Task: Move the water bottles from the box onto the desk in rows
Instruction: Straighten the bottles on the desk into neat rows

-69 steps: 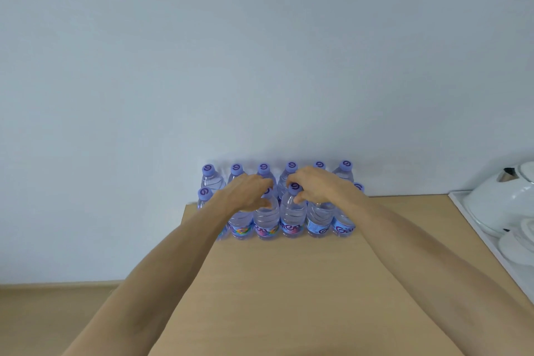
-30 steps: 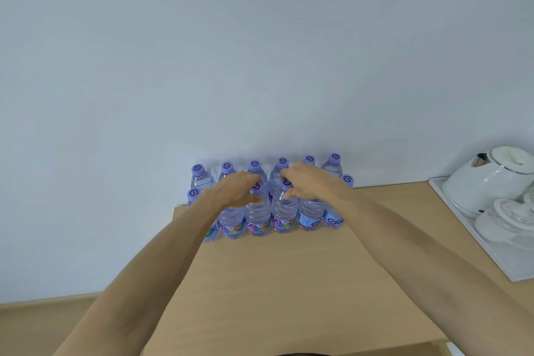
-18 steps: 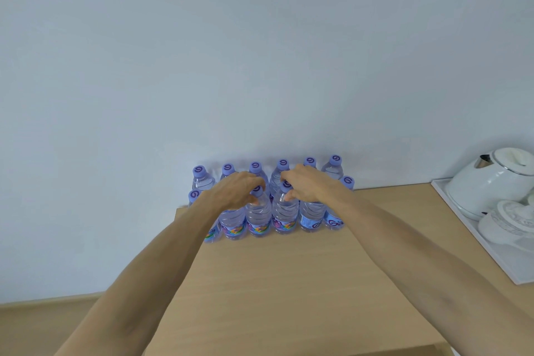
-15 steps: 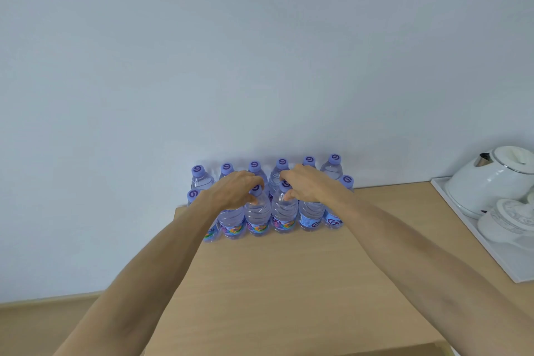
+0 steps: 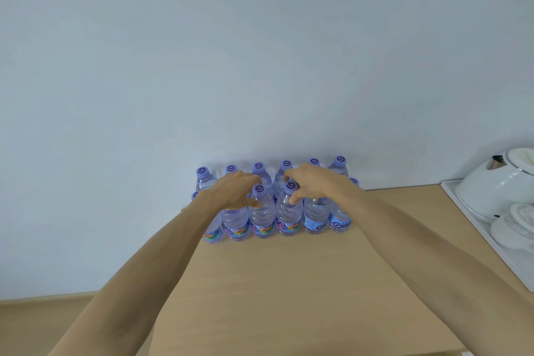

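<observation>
Clear water bottles with purple caps stand in two rows at the far edge of the wooden desk [image 5: 289, 283], against the wall. The back row [image 5: 340, 162] shows mostly caps. The front row holds several bottles side by side. My left hand [image 5: 232, 192] curls round the neck of a front-row bottle [image 5: 261, 211], thumb on its shoulder. My right hand [image 5: 315, 185] arches over the neighbouring front-row bottle [image 5: 289, 211], with index finger and thumb either side of its cap. Both bottles stand upright on the desk. No box is in view.
A white tray [image 5: 462, 211] lies along the desk's right edge and carries a white kettle [image 5: 497, 185] and a white lidded vessel [image 5: 517, 222]. The desk's left edge runs just beside the leftmost bottles. The pale wall stands directly behind the rows.
Both hands stay on the same two front-row bottles, which remain standing. Only the view has shifted slightly.
</observation>
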Demonstrator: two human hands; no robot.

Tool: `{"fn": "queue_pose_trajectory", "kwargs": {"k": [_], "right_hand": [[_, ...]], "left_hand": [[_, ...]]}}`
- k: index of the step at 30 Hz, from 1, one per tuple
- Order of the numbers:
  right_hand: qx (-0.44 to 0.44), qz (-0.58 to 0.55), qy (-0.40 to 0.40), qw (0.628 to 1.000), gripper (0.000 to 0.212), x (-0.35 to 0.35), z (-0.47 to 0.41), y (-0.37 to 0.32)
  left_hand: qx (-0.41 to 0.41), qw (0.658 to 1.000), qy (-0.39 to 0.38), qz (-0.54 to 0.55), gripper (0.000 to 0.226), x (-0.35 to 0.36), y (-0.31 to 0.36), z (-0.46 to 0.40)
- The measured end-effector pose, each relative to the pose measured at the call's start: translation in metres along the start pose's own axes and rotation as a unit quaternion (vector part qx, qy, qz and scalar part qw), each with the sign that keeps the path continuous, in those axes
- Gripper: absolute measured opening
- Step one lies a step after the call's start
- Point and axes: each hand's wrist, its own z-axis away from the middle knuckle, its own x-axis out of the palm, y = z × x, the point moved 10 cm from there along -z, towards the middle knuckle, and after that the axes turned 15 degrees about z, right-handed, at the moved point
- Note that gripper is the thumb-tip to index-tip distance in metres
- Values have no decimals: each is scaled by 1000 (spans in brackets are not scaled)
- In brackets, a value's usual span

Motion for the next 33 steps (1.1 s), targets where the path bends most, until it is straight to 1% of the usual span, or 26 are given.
{"fn": "queue_pose_trajectory", "kwargs": {"k": [2, 3, 7, 10, 14, 16, 18, 20, 24, 26, 28, 31, 33], "right_hand": [[3, -43, 2, 999, 67, -3, 0, 8], [7, -57, 9, 998, 67, -5, 1, 15], [43, -75, 33, 996, 47, -11, 14, 53], [69, -44, 58, 995, 37, -11, 29, 83], [71, -72, 33, 994, 42, 4, 49, 108], [58, -78, 8, 995, 44, 15, 58, 114], [42, -68, 2, 997, 39, 24, 65, 118], [31, -58, 13, 998, 32, 29, 69, 120], [40, -47, 36, 997, 29, 34, 69, 123], [33, -39, 48, 998, 19, 33, 66, 121], [25, -31, 54, 998, 12, 32, 65, 119], [22, -22, 56, 998, 12, 31, 65, 119], [27, -23, 51, 998, 15, 29, 64, 120]], "left_hand": [[-9, 999, 8, 29, 45, -5, -4, 1], [-8, 999, 19, 48, 46, -9, -3, 0], [48, 992, 70, 97, 40, -20, 26, -9], [78, 988, 95, 88, 46, -16, 59, -22], [94, 989, 106, 36, 51, -2, 98, -42], [89, 991, 99, 11, 56, 9, 111, -52], [75, 992, 97, -2, 54, 17, 121, -61], [54, 993, 104, -17, 50, 23, 127, -69], [18, 991, 128, -14, 39, 28, 133, -77], [23, 992, 124, 12, 30, 29, 134, -78], [43, 993, 103, 27, 25, 30, 134, -78], [77, 994, 67, 31, 21, 28, 135, -76], [86, 995, 53, 27, 24, 28, 139, -74]]}}
